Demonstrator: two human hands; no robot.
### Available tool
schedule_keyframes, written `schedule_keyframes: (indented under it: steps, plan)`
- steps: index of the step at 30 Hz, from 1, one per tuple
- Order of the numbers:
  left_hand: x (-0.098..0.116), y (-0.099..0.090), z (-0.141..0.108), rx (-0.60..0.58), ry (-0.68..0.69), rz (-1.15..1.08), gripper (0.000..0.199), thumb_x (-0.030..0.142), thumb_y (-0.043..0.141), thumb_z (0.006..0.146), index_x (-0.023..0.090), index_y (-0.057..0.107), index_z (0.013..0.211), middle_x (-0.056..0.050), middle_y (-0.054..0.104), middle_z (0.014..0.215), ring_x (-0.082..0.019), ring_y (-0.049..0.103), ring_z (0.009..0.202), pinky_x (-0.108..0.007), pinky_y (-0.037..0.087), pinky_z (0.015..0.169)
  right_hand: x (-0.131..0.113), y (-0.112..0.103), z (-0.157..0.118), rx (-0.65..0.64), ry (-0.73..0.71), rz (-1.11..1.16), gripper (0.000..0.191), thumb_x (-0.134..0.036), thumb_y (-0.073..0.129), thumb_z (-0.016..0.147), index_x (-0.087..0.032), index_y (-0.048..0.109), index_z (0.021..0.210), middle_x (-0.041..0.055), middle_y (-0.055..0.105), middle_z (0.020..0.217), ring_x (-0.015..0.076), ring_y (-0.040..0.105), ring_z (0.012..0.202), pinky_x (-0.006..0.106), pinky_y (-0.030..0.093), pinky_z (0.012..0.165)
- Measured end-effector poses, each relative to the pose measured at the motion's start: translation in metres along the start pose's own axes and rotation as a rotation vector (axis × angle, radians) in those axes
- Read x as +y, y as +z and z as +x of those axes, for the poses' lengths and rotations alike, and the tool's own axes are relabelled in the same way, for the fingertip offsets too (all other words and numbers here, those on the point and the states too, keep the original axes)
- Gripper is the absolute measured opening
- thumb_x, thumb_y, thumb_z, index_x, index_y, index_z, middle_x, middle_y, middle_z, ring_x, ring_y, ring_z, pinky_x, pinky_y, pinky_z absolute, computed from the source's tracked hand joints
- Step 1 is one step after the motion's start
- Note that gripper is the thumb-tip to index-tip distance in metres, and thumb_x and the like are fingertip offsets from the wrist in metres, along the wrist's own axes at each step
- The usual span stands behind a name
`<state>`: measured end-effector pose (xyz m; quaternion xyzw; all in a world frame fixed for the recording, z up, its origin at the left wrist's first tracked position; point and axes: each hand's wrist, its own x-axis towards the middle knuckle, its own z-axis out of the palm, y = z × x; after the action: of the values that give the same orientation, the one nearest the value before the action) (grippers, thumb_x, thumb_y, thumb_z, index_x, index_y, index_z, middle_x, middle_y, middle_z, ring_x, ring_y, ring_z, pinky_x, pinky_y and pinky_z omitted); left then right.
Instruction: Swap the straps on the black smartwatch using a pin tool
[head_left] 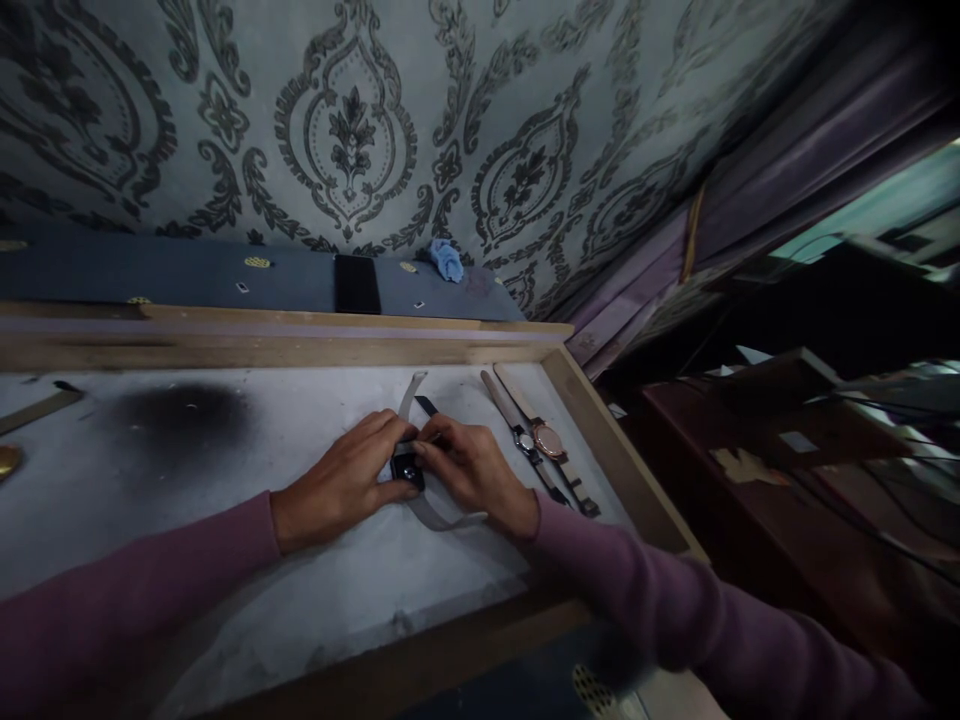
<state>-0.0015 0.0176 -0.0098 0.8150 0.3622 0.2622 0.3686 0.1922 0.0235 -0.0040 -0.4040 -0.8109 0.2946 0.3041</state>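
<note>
A dark, square-cased watch (409, 470) with a pale grey strap lies on the white work surface near the middle. My left hand (341, 475) grips its case between thumb and fingers. One strap half sticks up beyond my fingers; the other curves toward me below. My right hand (469, 465) is closed in a pinch at the case's upper right edge. From it a slim tool with a flat dark end (426, 405) juts out; its working tip is hidden by my fingers. To the right lie a rose-gold watch (548, 440) and a smaller silver watch (524, 441), straps stretched out.
A raised wooden rim (622, 445) borders the work surface. Behind it, a black phone (357, 284) and a crumpled blue cloth (446, 260) rest on a blue ledge. At far left are a strap-like strip (41, 408) and a gold round object (9, 460).
</note>
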Motion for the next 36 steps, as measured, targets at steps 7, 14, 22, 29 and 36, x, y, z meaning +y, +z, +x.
schedule_keyframes:
  steps: [7,14,22,29,36]
  plan:
    - [-0.0009,0.0009,-0.0007,0.008,0.006,-0.01,0.023,0.024,0.065,0.084,0.022,0.047,0.099,-0.003,0.053,0.099,-0.022,0.051,0.093,-0.036,0.044,0.079,0.0072,0.0047,-0.0021,0.02,0.034,0.1,0.017,-0.032,0.053,0.092,-0.02,0.055,0.08,-0.0009,0.062,0.067,0.0099,0.055,0.055,0.024,0.043,0.054]
    - [0.0014,0.0003,-0.0006,0.007,-0.029,-0.017,0.023,0.02,0.066,0.082,0.021,0.049,0.096,-0.003,0.053,0.098,-0.022,0.05,0.093,-0.035,0.043,0.08,0.0045,0.0031,0.0,0.011,0.037,0.088,0.017,-0.03,0.054,0.092,-0.019,0.056,0.08,-0.0006,0.062,0.068,0.01,0.055,0.057,0.024,0.043,0.056]
    - [0.0022,-0.0003,0.0005,-0.021,-0.028,-0.005,0.023,0.021,0.066,0.084,0.021,0.047,0.097,-0.003,0.051,0.098,-0.022,0.05,0.093,-0.035,0.043,0.078,0.0026,0.0018,0.0014,0.0,0.034,0.084,0.016,-0.029,0.053,0.091,-0.019,0.055,0.079,-0.0005,0.062,0.067,0.0105,0.056,0.057,0.025,0.043,0.055]
    - [0.0016,0.0007,0.0,0.002,-0.01,-0.006,0.022,0.022,0.065,0.084,0.022,0.046,0.097,-0.003,0.051,0.097,-0.022,0.05,0.092,-0.036,0.043,0.078,0.0018,0.0007,0.0013,-0.012,0.044,0.07,0.016,-0.03,0.053,0.091,-0.021,0.054,0.078,-0.0003,0.061,0.067,0.0115,0.056,0.057,0.026,0.043,0.055]
    - [0.0,0.0013,-0.0001,0.005,-0.003,-0.01,0.02,0.024,0.063,0.085,0.021,0.048,0.098,-0.003,0.052,0.096,-0.023,0.05,0.092,-0.035,0.043,0.077,0.0,-0.0011,0.0045,-0.052,-0.059,-0.054,0.017,-0.028,0.049,0.093,-0.02,0.052,0.078,-0.0002,0.061,0.067,0.0118,0.053,0.057,0.027,0.041,0.057]
